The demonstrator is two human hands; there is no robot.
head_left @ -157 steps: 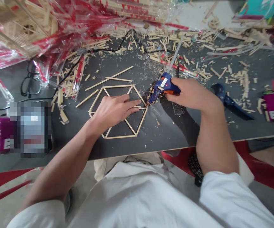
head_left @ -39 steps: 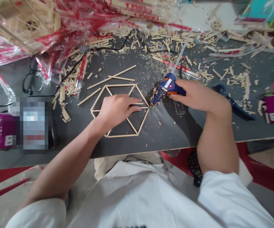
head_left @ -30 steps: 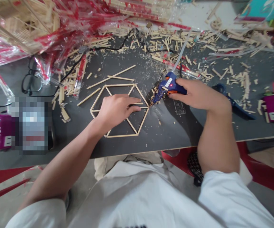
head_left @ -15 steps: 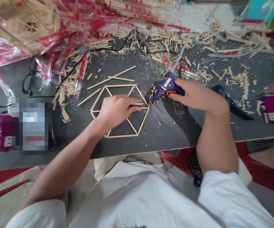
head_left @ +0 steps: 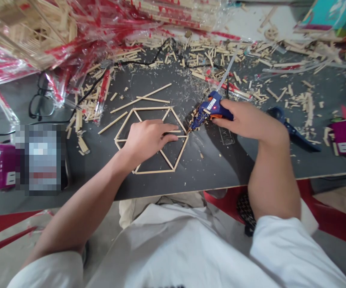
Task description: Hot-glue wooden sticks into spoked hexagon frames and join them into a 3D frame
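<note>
A hexagonal frame of thin wooden sticks (head_left: 153, 172), with spokes crossing inside it, lies flat on the dark table. My left hand (head_left: 147, 138) rests over its middle. Between that hand's thumb and forefinger, a short wooden stick (head_left: 175, 131) pokes out just above the right-hand spoke. My right hand (head_left: 245, 118) is wrapped round a blue hot glue gun (head_left: 213, 106), tilted down to the left. Its nozzle touches or almost touches the frame's right corner, and wood bits cling to its front. A translucent glue stick (head_left: 228, 72) juts from its back.
Loose wooden sticks (head_left: 143, 98) lie behind the frame. Wood offcuts (head_left: 209, 52) and red-and-clear plastic wrappers (head_left: 101, 28) cover the back. Glasses (head_left: 42, 105) and a phone-like device (head_left: 68, 160) are at left. Dark blue cutters (head_left: 301, 138) lie right of my right hand.
Almost nothing differs. Both hands, the glue gun and the wooden frame keep the same places.
</note>
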